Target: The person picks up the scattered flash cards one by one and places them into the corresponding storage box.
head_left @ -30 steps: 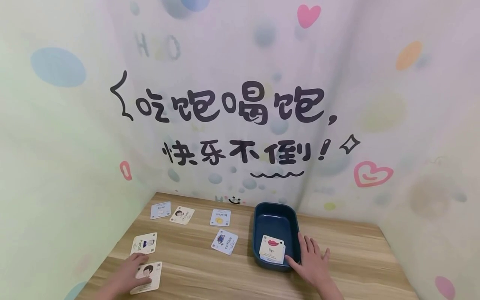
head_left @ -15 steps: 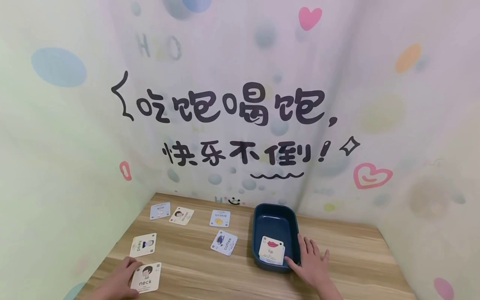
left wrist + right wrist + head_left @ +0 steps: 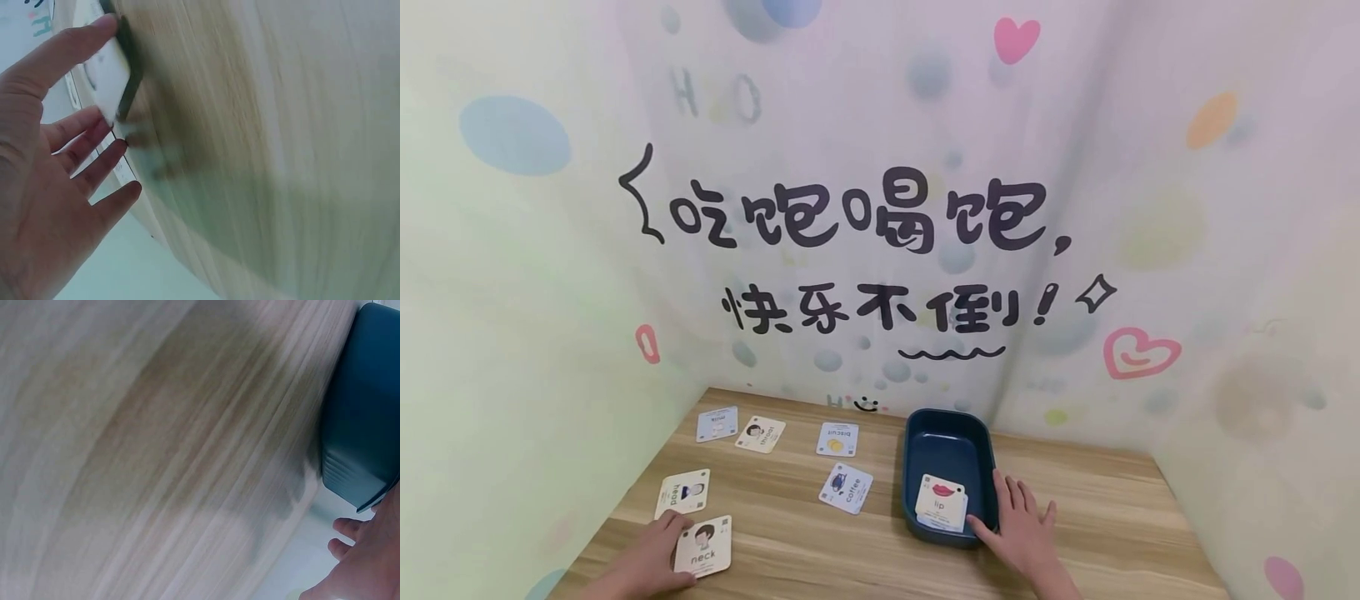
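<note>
In the head view my left hand [image 3: 651, 554] pinches the edge of a white card reading "neck" [image 3: 703, 546], its thumb at the lower edge and fingers at the upper left. The left wrist view shows this card [image 3: 107, 78] tilted up above the table, casting a shadow, with the thumb on it and the other fingers spread. A "head" card [image 3: 683, 492] lies just beyond that hand. My right hand [image 3: 1026, 533] rests with spread fingers against the right side of a dark blue box [image 3: 951, 450], thumb at its near corner. Inside the box, a "lip" card [image 3: 940, 498] tops other cards.
Loose cards lie on the wooden table [image 3: 782, 517]: "milk" [image 3: 717, 424] and "throat" [image 3: 761, 434] at the back left, "biscuit" [image 3: 837, 439] and "coffee" [image 3: 846, 488] left of the box. A printed curtain [image 3: 850, 125] stands behind the table.
My left hand has shifted its fingers to the card's left edge, uncovering the word "neck", and has moved the card slightly up and right. The right hand stays at the box.
</note>
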A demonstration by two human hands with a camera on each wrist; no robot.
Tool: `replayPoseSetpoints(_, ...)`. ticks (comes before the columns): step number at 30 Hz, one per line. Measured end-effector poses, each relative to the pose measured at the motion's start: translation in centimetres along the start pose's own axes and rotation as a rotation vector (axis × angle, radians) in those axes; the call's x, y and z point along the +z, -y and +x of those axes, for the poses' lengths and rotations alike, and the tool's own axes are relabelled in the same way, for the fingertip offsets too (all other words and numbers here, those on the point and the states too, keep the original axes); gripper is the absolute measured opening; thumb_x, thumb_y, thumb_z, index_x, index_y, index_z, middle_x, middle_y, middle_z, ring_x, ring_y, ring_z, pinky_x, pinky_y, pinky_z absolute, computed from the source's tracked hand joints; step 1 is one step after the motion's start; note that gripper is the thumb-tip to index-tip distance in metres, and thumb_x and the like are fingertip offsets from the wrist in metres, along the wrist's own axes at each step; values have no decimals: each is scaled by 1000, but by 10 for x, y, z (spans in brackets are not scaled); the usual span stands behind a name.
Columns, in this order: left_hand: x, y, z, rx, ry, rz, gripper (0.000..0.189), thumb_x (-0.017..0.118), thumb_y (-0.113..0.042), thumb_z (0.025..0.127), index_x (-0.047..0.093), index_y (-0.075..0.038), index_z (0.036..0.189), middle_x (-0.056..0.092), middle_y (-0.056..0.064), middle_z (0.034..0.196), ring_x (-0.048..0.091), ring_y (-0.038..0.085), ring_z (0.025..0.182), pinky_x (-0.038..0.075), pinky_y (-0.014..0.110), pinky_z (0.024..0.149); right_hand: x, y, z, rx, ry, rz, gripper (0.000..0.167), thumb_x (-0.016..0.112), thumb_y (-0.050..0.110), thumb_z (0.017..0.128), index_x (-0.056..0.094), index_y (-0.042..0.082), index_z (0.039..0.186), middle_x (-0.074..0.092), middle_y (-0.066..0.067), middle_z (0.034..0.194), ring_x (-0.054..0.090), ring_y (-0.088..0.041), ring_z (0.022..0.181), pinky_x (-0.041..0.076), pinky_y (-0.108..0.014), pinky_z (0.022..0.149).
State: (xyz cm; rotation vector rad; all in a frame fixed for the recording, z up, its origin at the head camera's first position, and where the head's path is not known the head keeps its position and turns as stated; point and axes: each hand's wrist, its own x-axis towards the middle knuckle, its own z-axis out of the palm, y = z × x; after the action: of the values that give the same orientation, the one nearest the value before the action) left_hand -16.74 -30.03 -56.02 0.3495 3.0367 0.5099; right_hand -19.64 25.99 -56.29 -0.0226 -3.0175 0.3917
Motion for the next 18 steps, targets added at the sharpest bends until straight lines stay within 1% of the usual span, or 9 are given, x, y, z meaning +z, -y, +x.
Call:
replayPoseSetpoints(3,1,-7,2,32,-63,-5,74,90,-40,59,60,-2,115,57,5,112,57,21,99,53,39,87,-1,0,0,2,3,3,98,57,71,85,32,7,155,40,-27,153,32,-49,141,9,-85,108)
replayPoseSetpoints(6,2,-13,8,72,-118,-5,74,90,-41,58,61,-2,114,57,5,110,57,23,100,53,41,89,0,0,-1,2,5,6,98,57,70,85,31,7,155,40,-27,153,32,-49,142,8,-85,108)
replayPoseSetpoints(9,2,-20,15,102,-147,-7,73,89,-44,60,62,-3,113,56,3,108,58,23,100,54,42,89,0,-1,-1,4,4,10,98,57,70,85,31,7,155,39,-27,153,31,-49,142,8,-85,108)
replayPoseSetpoints(15,0,-36,26,88,-120,23,72,85,-51,65,63,-6,118,59,4,112,60,25,104,55,44,90,1,-1,-1,2,-7,16,97,58,69,85,32,8,155,38,-26,154,31,-49,142,8,-84,108)
replayPoseSetpoints(18,0,-44,29,88,-118,12,71,84,-52,66,64,-8,117,60,4,113,61,26,106,55,45,90,2,-3,-1,-4,-21,25,96,59,69,85,32,8,155,35,-24,157,29,-48,144,8,-83,109)
